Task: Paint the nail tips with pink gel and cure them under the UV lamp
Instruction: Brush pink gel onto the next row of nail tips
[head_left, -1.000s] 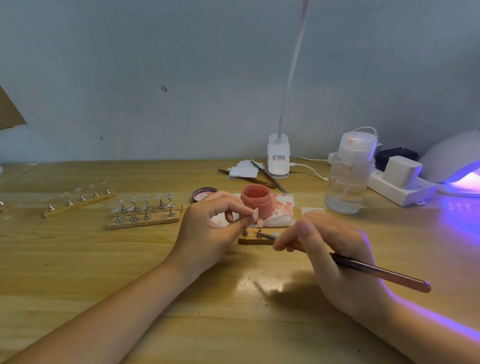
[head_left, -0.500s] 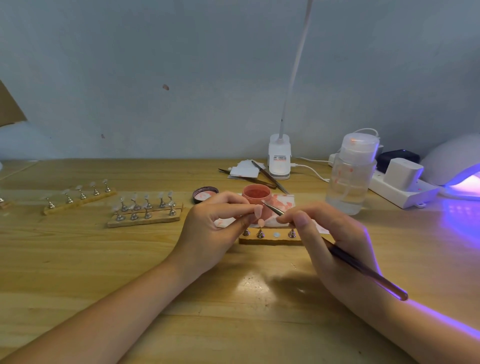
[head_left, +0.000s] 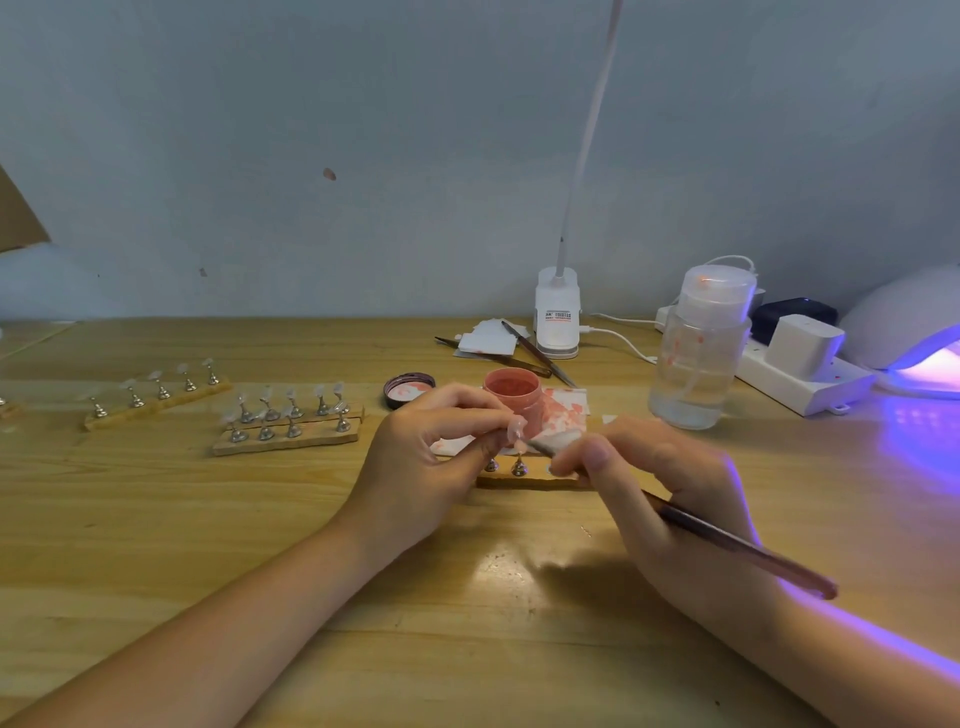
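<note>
Head view, left to right: racks of clear tips (head_left: 288, 415) wait far left on surface (head_left: 156, 519). Left hand (head_left: 421, 467) pinches nail tip (head_left: 517, 428), tip upright before pink gel jar (head_left: 513, 392). Right hand (head_left: 665, 488) grips brush (head_left: 727, 540); long axis runs lower right to upper left, bristles touching tip. UV lamp (head_left: 914, 338) glows far right, nearer right hand.

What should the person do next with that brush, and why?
Probably stroke the brush along the nail tip: the left hand pinches the tip, and the right hand holds the bristles right at it.
</note>
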